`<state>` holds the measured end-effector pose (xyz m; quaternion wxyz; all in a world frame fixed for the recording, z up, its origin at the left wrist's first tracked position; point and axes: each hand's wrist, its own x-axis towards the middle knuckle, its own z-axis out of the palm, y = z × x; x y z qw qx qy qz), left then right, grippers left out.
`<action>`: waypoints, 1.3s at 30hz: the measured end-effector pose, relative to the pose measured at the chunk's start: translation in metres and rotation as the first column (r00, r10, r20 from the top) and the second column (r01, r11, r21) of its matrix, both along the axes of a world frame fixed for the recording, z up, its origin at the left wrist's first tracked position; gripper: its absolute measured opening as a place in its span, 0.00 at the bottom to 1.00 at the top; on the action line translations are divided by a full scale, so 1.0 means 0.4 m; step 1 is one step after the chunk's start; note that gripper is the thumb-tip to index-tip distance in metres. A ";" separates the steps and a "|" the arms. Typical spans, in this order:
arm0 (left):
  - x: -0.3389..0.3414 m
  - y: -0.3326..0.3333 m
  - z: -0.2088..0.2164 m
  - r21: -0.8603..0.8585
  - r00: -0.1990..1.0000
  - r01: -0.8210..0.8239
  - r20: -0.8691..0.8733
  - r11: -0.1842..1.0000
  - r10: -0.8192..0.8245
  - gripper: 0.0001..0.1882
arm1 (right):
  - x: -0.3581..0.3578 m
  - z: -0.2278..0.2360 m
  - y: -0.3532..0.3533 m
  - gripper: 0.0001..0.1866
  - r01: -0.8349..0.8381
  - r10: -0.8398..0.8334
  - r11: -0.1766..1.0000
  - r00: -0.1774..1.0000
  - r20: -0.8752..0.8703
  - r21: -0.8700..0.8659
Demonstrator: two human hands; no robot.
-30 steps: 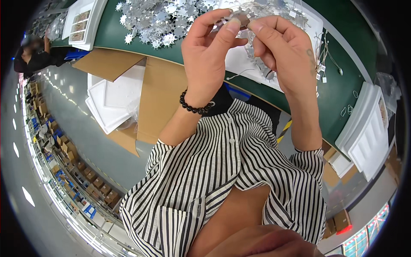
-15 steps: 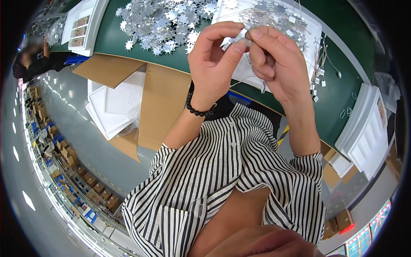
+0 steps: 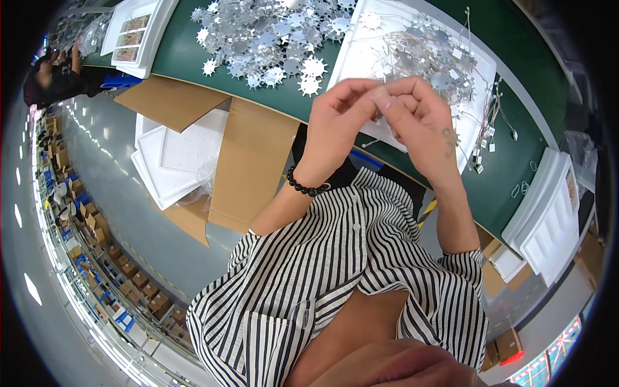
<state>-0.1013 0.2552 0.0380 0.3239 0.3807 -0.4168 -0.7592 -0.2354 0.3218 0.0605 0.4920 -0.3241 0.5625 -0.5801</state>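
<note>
Pinched fingertip to fingertip, left hand [image 3: 335, 122] and right hand [image 3: 422, 126] share a narrow grip on a small silver piece [image 3: 382, 98] above the counter [image 3: 193, 58], white tray [image 3: 361, 51] at twelve o'clock; keeping both pinches close should steady it.

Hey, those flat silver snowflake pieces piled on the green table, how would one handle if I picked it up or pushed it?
The silver snowflake pieces look thin and flat, so one is probably light and would slide, not roll, on the green table. Their shiny faces suggest they may be slippery. The spiky edges overlap in the pile, so pushing one would likely drag its neighbours along.
</note>
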 end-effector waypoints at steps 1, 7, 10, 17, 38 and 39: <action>0.003 -0.006 0.001 -0.006 1.000 0.001 -0.004 1.000 -0.001 0.09 | 0.001 0.005 -0.004 0.08 0.001 -0.001 1.000 1.000 -0.004 -0.006; 0.027 -0.040 -0.013 -0.344 0.999 -0.013 0.037 0.939 0.028 0.06 | -0.002 0.041 -0.028 0.07 -0.110 0.122 0.992 0.967 -0.225 0.061; 0.035 -0.048 -0.018 -0.471 0.985 0.016 0.161 0.882 0.068 0.05 | -0.008 0.042 -0.031 0.08 -0.135 0.154 0.987 0.947 -0.281 0.084; 0.062 -0.090 0.008 -0.565 0.944 -0.112 0.196 0.817 0.264 0.06 | -0.049 0.049 -0.021 0.10 -0.282 0.244 0.954 0.540 -0.805 0.101; 0.167 -0.093 -0.004 -0.052 0.954 -0.276 -0.134 0.960 0.267 0.22 | -0.243 0.010 -0.223 0.14 -0.069 0.100 0.995 0.514 -0.852 0.075; 0.181 -0.093 -0.007 0.030 0.950 -0.261 -0.169 0.965 0.262 0.22 | -0.271 0.011 -0.177 0.14 0.055 0.006 0.998 0.539 -0.842 0.042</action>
